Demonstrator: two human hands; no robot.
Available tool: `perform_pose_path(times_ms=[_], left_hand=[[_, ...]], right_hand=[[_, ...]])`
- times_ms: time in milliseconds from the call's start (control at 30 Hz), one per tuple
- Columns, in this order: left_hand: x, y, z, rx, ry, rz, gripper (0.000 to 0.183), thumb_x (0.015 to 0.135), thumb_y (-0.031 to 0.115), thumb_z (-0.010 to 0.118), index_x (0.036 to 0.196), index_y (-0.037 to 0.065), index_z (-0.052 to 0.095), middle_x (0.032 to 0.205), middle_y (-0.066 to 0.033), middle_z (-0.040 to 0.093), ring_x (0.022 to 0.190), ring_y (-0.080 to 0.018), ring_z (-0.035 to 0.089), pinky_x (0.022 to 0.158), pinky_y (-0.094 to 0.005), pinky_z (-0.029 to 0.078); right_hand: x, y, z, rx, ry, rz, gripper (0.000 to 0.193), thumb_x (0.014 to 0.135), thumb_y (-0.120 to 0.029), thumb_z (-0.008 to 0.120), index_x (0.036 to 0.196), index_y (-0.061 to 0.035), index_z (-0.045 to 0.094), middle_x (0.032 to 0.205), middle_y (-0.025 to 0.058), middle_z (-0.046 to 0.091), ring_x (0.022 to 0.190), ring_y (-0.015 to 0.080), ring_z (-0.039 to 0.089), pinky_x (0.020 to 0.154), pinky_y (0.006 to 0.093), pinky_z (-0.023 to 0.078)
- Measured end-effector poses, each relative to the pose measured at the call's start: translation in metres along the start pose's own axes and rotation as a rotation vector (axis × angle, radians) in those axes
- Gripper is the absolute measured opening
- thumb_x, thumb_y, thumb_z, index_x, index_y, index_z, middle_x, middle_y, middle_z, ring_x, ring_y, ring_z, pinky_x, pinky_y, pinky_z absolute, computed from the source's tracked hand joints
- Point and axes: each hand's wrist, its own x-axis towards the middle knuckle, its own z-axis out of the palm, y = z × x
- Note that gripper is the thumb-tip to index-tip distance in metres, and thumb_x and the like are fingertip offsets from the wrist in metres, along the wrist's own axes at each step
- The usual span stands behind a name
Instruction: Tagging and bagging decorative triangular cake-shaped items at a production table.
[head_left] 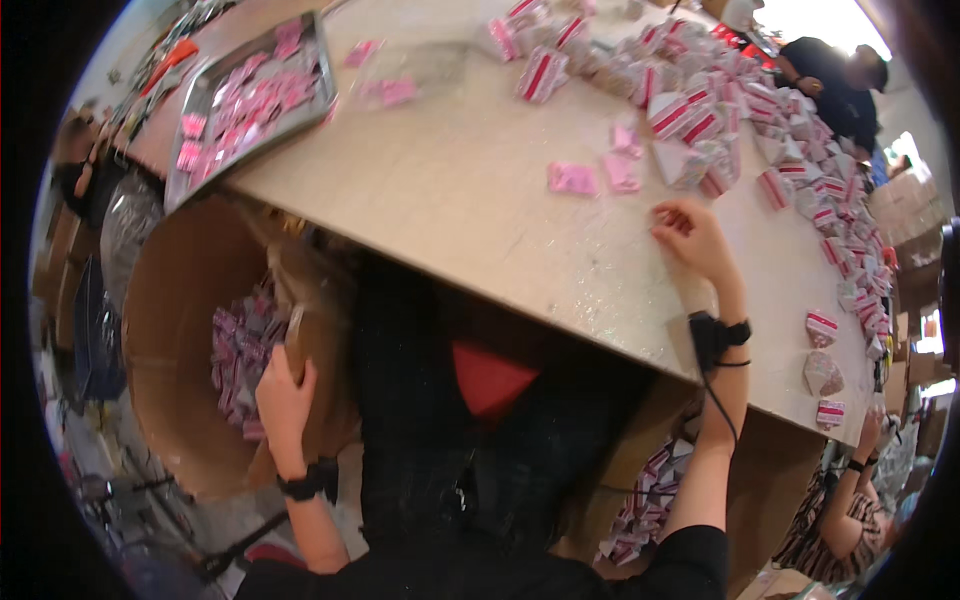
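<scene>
My left hand (pixel 285 402) is at the open cardboard box (pixel 190 270) on the left, over a heap of small pink-and-white packets (pixel 240 370) inside it. Its thumb and forefinger stand apart, and nothing shows between them. Above the table (pixel 470 200), my right hand (pixel 695 240) has its fingers curled in; I see nothing in them. Just beyond it lie a few loose pink packets (pixel 573 179) and a large pile of clear bags with red-and-white labels (pixel 690 118).
A metal tray (pixel 325 85) of pink packets stands at the table's far left. A clear plastic bag (pixel 430 75) lies beside it. Another cardboard box (pixel 770 480) with packets is under the table's right side. Co-workers (pixel 835 90) are at the far right and lower right.
</scene>
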Motion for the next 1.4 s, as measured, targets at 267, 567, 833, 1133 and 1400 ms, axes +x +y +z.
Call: perform_pose_path(times_ms=[267, 567, 833, 1133, 1400], left_hand=[[0.015, 0.004, 0.011, 0.047, 0.147, 0.129, 0.031, 0.089, 0.03, 0.061, 0.101, 0.003, 0.052, 0.086, -0.0214, 0.065, 0.078, -0.042, 0.062, 0.065, -0.048, 0.051], [0.003, -0.004, 0.011, 0.108, 0.108, 0.098, 0.033, 0.089, 0.032, 0.061, 0.104, 0.003, 0.052, 0.089, -0.0204, 0.067, 0.079, -0.0403, 0.064, 0.066, -0.0461, 0.052], [0.005, 0.004, 0.006, 0.057, 0.05, 0.064, 0.034, 0.089, 0.032, 0.061, 0.107, 0.005, 0.054, 0.09, -0.02, 0.067, 0.079, -0.0402, 0.065, 0.066, -0.0463, 0.052], [0.007, 0.003, 0.007, 0.025, 0.106, 0.062, 0.031, 0.088, 0.032, 0.062, 0.104, 0.006, 0.055, 0.09, -0.0186, 0.067, 0.079, -0.0398, 0.065, 0.066, -0.0453, 0.052], [0.009, -0.003, 0.002, 0.045, 0.031, 0.049, 0.036, 0.087, 0.031, 0.063, 0.109, 0.003, 0.055, 0.088, -0.02, 0.067, 0.078, -0.0404, 0.065, 0.065, -0.0465, 0.052]], right_hand=[[0.02, 0.023, -0.017, -0.048, -0.05, -0.052, 0.025, 0.083, -0.012, 0.073, 0.105, -0.0034, 0.066, 0.082, -0.0019, 0.059, 0.074, 0.0064, 0.052, 0.068, 0.0206, 0.044], [0.02, 0.025, -0.011, -0.051, -0.057, -0.079, 0.023, 0.083, -0.013, 0.073, 0.104, -0.0047, 0.067, 0.081, -0.0039, 0.056, 0.075, 0.0061, 0.05, 0.069, 0.0208, 0.043], [0.018, 0.028, -0.013, -0.028, -0.071, -0.095, 0.023, 0.083, -0.014, 0.074, 0.104, -0.0062, 0.066, 0.081, -0.0031, 0.056, 0.075, 0.0067, 0.05, 0.069, 0.0213, 0.043], [0.019, 0.026, -0.009, -0.028, -0.047, -0.065, 0.029, 0.083, -0.011, 0.074, 0.109, -0.0023, 0.063, 0.082, -0.0037, 0.055, 0.073, 0.0045, 0.048, 0.067, 0.0186, 0.041], [0.016, 0.024, -0.003, 0.024, 0.018, -0.053, 0.038, 0.081, -0.01, 0.076, 0.115, -0.0033, 0.061, 0.085, -0.0036, 0.056, 0.072, 0.0027, 0.048, 0.065, 0.0169, 0.04]])
